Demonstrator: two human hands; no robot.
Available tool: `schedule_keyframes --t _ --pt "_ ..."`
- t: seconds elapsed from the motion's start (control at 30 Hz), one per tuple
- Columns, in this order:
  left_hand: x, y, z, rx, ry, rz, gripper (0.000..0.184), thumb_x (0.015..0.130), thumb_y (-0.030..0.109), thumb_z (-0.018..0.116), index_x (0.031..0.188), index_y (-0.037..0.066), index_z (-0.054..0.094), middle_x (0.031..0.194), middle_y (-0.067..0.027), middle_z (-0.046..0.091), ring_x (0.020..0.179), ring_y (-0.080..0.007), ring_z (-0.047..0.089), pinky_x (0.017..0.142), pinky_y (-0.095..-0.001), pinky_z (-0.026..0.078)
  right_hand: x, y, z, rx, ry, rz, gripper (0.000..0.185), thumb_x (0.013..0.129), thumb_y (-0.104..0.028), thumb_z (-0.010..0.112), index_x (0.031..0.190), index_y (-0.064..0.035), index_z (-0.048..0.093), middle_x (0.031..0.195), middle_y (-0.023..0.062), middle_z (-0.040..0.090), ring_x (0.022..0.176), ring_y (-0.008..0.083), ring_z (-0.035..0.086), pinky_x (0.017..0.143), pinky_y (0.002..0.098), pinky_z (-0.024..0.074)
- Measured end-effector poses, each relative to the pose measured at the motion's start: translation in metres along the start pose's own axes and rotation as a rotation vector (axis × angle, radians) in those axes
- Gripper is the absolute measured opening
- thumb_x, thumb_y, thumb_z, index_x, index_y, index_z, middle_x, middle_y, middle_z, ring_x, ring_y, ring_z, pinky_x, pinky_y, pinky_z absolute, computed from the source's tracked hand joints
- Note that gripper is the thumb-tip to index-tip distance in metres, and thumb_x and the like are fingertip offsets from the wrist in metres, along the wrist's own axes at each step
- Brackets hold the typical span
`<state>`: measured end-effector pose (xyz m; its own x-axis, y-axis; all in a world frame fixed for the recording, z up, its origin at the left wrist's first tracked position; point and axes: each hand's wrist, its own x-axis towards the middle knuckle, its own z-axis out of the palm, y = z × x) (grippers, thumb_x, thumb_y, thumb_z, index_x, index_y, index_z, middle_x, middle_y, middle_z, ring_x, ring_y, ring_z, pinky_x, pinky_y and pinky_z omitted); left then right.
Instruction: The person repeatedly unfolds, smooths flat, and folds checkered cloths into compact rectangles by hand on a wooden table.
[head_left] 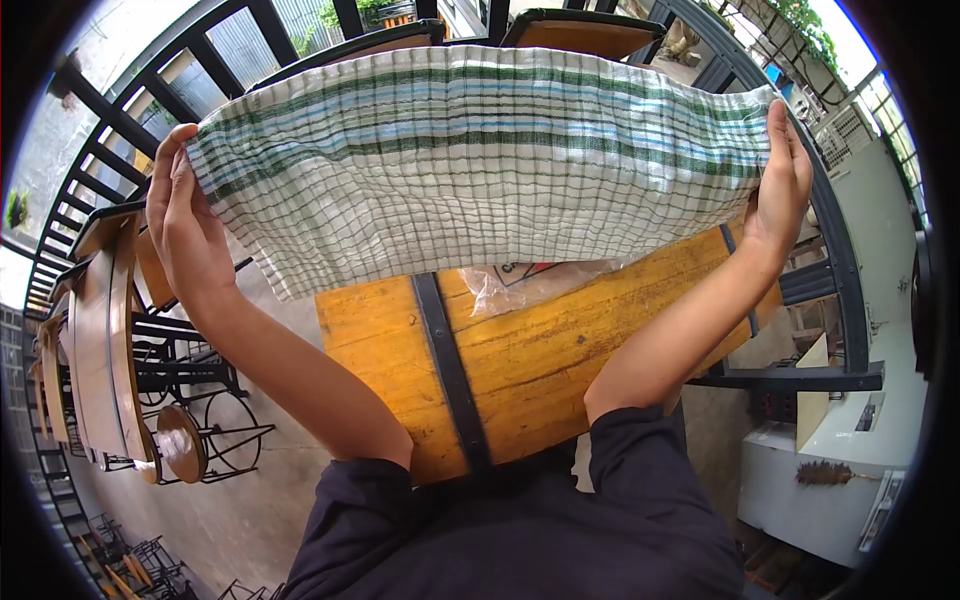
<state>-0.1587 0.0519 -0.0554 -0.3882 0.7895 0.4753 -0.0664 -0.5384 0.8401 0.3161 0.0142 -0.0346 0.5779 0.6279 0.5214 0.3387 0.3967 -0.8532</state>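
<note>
A white checked cloth (480, 170) with green and blue stripes is stretched wide above a yellow wooden table (540, 350). My left hand (187, 215) pinches its left end, and my right hand (783, 175) grips the opposite end near the corner. Between them the cloth sags slightly and shows small wrinkles. Partly hidden under its lower edge, a clear plastic bag (500, 288) with dark and red print lies on the tabletop.
Black metal railings (110, 160) run behind and to the left. Wooden tables (105, 340) and a round stool (181, 443) stand at left. A white cabinet (800, 500) with a brown duster (825, 473) is at lower right, past a dark metal frame (800, 380).
</note>
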Motion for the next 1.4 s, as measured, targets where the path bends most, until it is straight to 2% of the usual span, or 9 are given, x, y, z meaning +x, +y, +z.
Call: schedule_keyframes --t 0.17,0.27,0.53,0.83,1.0,1.1,1.2,1.3,1.4 --pt "-0.006 0.01 0.015 -0.159 -0.146 -0.075 0.034 0.101 0.026 0.055 0.118 -0.002 0.063 0.104 -0.0054 0.066 0.092 -0.0076 0.06 0.085 -0.0188 0.046 0.0 0.002 -0.002 -0.079 -0.081 -0.098 0.027 0.096 -0.029 0.066 0.104 -0.0032 0.069 0.094 -0.0008 0.067 0.088 0.0077 0.058 0.082 0.0223 0.0425" --pt "0.0 -0.002 0.016 0.209 -0.13 0.042 0.037 0.091 0.039 0.07 0.107 0.007 0.065 0.095 -0.0012 0.06 0.096 -0.0097 0.053 0.096 -0.0222 0.037 0.0 0.002 -0.002 0.007 -0.097 -0.067 0.023 0.095 -0.03 0.067 0.098 -0.0074 0.069 0.088 -0.0043 0.064 0.08 0.0045 0.054 0.073 0.0189 0.0395" --pt "0.0 -0.007 0.017 0.065 0.133 0.139 0.04 0.085 0.016 0.078 0.12 0.008 0.06 0.095 -0.0041 0.067 0.086 -0.0081 0.06 0.073 -0.0186 0.045 0.006 0.02 -0.021 0.115 -0.083 -0.028 0.024 0.094 -0.03 0.068 0.106 -0.0098 0.064 0.097 -0.0054 0.062 0.087 0.0045 0.052 0.079 0.0215 0.0369" --pt "-0.004 0.01 0.007 -0.008 0.109 0.161 0.045 0.081 0.0 0.077 0.121 -0.001 0.057 0.089 -0.0093 0.073 0.078 -0.0106 0.067 0.074 -0.0203 0.052 0.032 0.064 -0.077 0.268 -0.055 0.084 0.02 0.099 -0.021 0.062 0.111 -0.0061 0.062 0.104 -0.0005 0.065 0.093 0.007 0.057 0.08 0.0231 0.0424" --pt "-0.001 0.01 0.012 -0.077 0.176 0.166 0.032 0.085 0.001 0.074 0.114 -0.003 0.063 0.091 -0.0083 0.073 0.081 -0.0109 0.067 0.073 -0.0207 0.05 0.025 0.051 -0.066 0.262 -0.15 0.116 0.03 0.099 -0.027 0.061 0.118 -0.0049 0.063 0.106 -0.0003 0.066 0.091 0.0078 0.059 0.076 0.0237 0.0456" --pt "0.011 -0.019 -0.018 0.13 0.207 0.292 0.025 0.088 0.004 0.072 0.112 0.01 0.071 0.098 -0.0025 0.071 0.081 -0.0073 0.063 0.07 -0.0215 0.048 0.013 0.052 -0.065 0.219 -0.097 0.116 0.033 0.099 -0.031 0.061 0.119 -0.0049 0.064 0.101 -0.0023 0.066 0.084 0.0055 0.058 0.07 0.0217 0.0459" --pt "0.008 -0.024 -0.031 -0.038 0.337 0.14 0.043 0.091 -0.004 0.048 0.131 0.007 0.059 0.121 -0.0057 0.066 0.115 -0.0164 0.061 0.087 -0.025 0.043 -0.005 0.033 -0.053 0.272 -0.053 0.095 0.028 0.098 -0.03 0.062 0.113 -0.0062 0.065 0.096 -0.0034 0.063 0.084 0.0034 0.054 0.072 0.0195 0.043" --pt "0.006 -0.011 -0.035 -0.018 0.303 0.094 0.032 0.098 0.023 0.063 0.124 0.004 0.062 0.111 -0.0047 0.066 0.103 -0.013 0.059 0.092 -0.0302 0.044 -0.008 0.016 -0.044 0.465 -0.294 -0.03 0.024 0.097 -0.026 0.064 0.107 -0.0044 0.064 0.096 -0.0022 0.061 0.089 0.0052 0.055 0.079 0.021 0.043" --pt "0.007 -0.009 -0.04 -0.095 0.221 0.109 0.03 0.099 0.02 0.061 0.124 0.002 0.062 0.11 -0.0056 0.067 0.102 -0.0133 0.061 0.092 -0.0297 0.046 -0.014 0.002 -0.027 0.494 -0.225 -0.048 0.018 0.091 -0.017 0.072 0.101 -0.0037 0.064 0.092 -0.0019 0.061 0.084 0.0054 0.055 0.077 0.0207 0.0425"
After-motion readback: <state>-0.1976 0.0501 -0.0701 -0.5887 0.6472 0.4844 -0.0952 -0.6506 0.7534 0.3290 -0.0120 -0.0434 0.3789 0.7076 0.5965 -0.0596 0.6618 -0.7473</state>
